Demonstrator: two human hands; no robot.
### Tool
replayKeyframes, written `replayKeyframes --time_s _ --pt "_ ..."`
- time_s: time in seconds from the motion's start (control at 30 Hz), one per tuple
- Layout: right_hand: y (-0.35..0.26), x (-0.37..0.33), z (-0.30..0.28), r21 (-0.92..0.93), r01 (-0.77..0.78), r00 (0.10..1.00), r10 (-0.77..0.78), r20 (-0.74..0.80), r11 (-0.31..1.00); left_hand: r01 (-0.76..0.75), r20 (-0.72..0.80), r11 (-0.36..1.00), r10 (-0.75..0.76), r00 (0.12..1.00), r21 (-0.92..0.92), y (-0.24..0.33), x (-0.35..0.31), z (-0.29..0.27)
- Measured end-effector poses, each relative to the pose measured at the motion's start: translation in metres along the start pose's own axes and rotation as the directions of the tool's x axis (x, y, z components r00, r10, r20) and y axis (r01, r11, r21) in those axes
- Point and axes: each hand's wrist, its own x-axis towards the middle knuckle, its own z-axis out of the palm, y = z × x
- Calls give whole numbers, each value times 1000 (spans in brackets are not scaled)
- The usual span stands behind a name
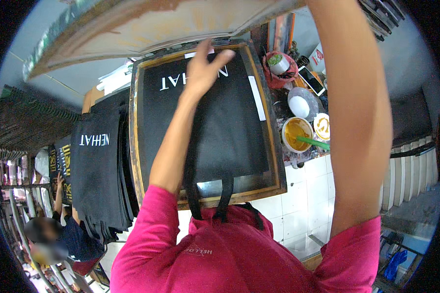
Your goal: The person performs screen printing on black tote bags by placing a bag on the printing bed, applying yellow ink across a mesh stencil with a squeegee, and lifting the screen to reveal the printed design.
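A black cloth tote bag [225, 122] with white lettering lies flat on a framed board [281, 166], its two strap handles [225, 195] hanging over the near edge. My left hand [205, 71] is over the far end of the bag, across the lettering. Its thumb and fingers are spread, and I see nothing held in them; the fingertips are slightly blurred. Above the board a screen-printing frame [156, 31] is tilted up, with orange stains on its mesh. My right arm [357, 107] reaches up past the top edge, so the right hand is out of the picture.
Left of the board hangs a thick stack of printed black bags [95, 171]. To the right stand a tub of yellow-brown ink [296, 132] with a green spatula [313, 142], a lid [322, 126], a phone [311, 80] and a red container [280, 68]. A co-worker [78, 239] is at far left.
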Motion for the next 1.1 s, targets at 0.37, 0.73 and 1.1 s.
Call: replayKeyframes --time_s 0.37,0.73,1.1 --pt "-72 -298 106 257 -128 990 107 93 958 501 -99 708 -620 778 -497 51 -325 -117" --pt "-52 -281 134 305 -124 874 -42 484 944 645 21 596 -727 687 -478 11 -349 -113" --pt "-80 -336 164 150 129 943 -168 287 980 672 55 557 -749 661 -488 9 -351 -114"
